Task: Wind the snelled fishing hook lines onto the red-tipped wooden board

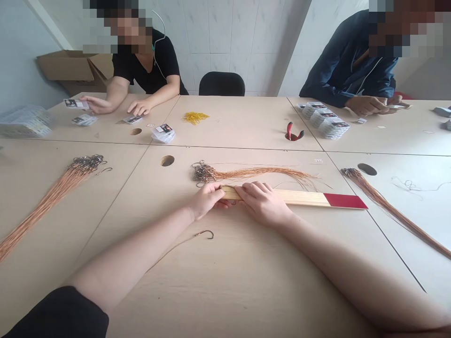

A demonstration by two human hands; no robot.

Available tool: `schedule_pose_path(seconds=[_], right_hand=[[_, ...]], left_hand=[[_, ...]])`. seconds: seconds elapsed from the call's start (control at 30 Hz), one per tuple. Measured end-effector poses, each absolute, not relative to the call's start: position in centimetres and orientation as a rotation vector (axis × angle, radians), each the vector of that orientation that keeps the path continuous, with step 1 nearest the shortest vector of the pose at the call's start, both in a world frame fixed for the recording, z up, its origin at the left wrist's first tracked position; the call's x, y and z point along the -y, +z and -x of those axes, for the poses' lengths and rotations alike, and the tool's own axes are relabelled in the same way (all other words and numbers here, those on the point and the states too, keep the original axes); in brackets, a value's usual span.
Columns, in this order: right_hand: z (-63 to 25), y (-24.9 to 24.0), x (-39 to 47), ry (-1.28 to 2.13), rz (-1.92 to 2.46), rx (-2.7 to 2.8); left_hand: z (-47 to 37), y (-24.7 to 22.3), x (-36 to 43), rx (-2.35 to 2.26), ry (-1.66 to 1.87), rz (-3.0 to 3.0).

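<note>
A long, flat strip of pale wood with a red end (306, 198) lies across the table in front of me. My left hand (207, 199) pinches its left end between thumb and fingers. My right hand (260, 199) is closed over the strip just beside it, fingers curled across the top. A bit of dark hook shows beneath the strip between my hands. Just behind lies a bundle of fishing hooks (204, 173) with copper-coloured lines (260, 173) trailing right. Nearer me, a single fishing hook (207, 233) with its line rests by my left forearm.
More hook-and-line bundles lie left (84, 164) and right (352, 173). Red-handled pliers (291, 131) stand in a table hole. Yellow pieces (195, 117) and small clear packs (164, 133) sit further back. Two people work across the table, near stacked packs (329, 122).
</note>
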State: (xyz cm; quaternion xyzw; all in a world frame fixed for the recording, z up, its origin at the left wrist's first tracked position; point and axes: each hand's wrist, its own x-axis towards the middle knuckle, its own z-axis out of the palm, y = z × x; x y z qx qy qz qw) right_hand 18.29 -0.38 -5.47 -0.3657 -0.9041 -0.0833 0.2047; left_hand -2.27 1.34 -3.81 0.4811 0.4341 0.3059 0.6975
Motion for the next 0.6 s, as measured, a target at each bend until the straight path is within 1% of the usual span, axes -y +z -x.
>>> schedule_pose_path(seconds=[0.23, 0.6], right_hand=[[-18.43, -5.51, 0.18, -0.162, 1.005, 2.448], [-18.63, -5.83, -0.06, -0.156, 1.008, 2.41]], left_hand=[[2.43, -4.25, -1.34, -0.934, 0.723, -1.146], [2.27, -4.52, -1.27, -1.003, 0.816, -1.193]])
